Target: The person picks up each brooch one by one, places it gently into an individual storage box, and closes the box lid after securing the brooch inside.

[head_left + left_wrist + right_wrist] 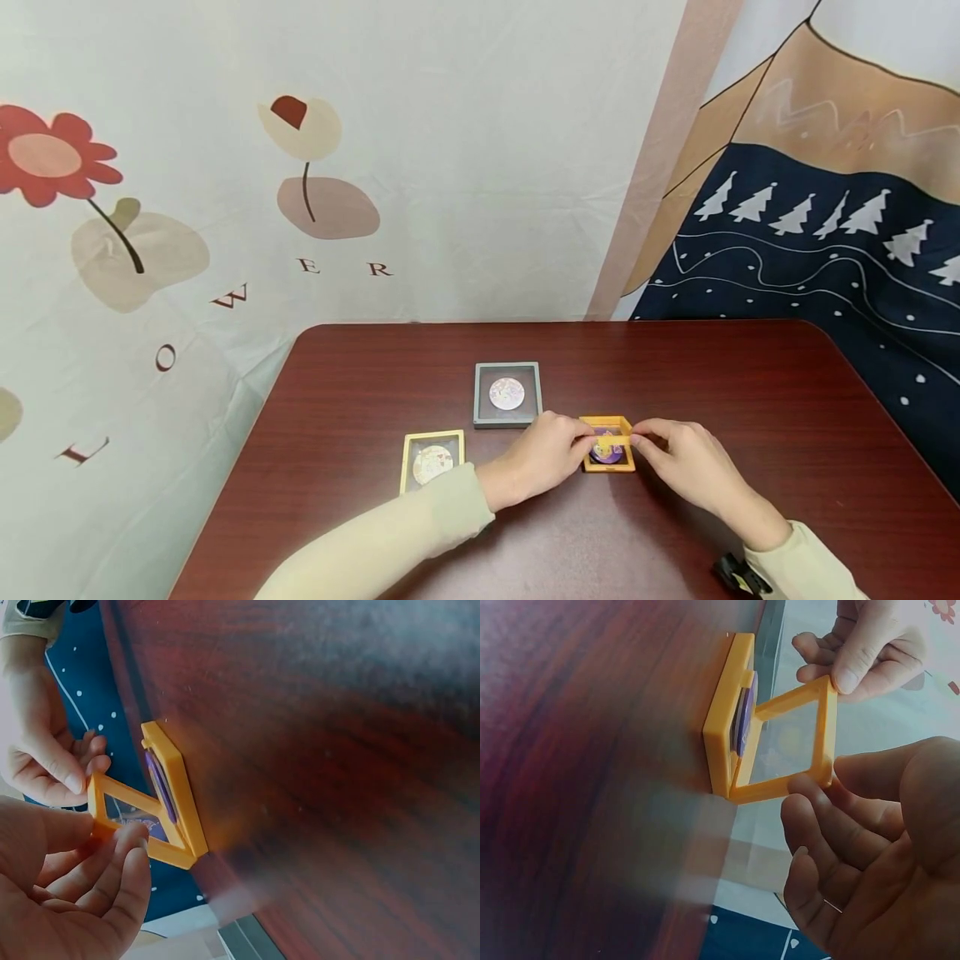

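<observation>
An orange hinged display case [609, 468] lies on the table with its lid [826, 735] tilted partway up from the base [720, 742]. The lid is a square frame around a clear film window. Inside the base sits a round purple badge [606, 452]. My left hand [551, 450] pinches the left corner of the lid's raised edge between thumb and fingers. At the opposite corner of that edge, my right hand [690, 462] pinches the lid the same way. In the left wrist view the badge [159, 780] shows edge-on, between lid and base.
A grey display case [507, 424] holding a pale round badge stands behind my left hand. Left of it is a pale yellow case [407, 462] with another round badge, partly covered by my left sleeve [420, 525]. Everything rests on a dark red-brown table [375, 367].
</observation>
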Action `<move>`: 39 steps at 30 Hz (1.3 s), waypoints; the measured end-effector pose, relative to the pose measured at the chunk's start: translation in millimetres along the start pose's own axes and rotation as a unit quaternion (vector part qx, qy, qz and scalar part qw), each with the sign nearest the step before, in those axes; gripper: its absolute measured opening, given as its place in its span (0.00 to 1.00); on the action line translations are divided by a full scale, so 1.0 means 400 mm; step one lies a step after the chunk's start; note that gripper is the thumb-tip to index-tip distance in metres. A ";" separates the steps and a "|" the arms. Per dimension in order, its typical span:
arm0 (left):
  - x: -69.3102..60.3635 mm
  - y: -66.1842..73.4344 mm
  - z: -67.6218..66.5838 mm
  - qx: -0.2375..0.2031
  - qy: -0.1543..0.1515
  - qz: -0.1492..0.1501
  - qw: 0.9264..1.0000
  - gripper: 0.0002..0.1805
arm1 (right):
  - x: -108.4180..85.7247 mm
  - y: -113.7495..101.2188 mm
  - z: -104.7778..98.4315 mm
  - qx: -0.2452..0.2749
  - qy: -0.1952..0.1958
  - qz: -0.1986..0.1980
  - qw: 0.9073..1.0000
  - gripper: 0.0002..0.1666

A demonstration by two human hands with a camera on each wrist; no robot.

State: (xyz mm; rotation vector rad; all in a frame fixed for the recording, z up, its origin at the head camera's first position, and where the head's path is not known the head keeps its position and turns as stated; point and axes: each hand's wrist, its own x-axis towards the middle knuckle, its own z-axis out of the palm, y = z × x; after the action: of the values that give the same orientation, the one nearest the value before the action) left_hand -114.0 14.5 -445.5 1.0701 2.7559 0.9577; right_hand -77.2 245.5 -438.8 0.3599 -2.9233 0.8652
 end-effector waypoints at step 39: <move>-0.034 0.006 0.043 0.058 -0.033 0.006 0.998 0.06 | -0.008 0.016 0.018 0.010 -0.095 -0.016 0.995 0.03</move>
State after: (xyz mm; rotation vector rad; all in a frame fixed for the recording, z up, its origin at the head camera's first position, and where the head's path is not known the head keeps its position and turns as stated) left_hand -98.0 16.7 -460.5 1.1140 2.7837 0.7579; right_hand -75.6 247.4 -448.6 0.5181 -3.0733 0.9040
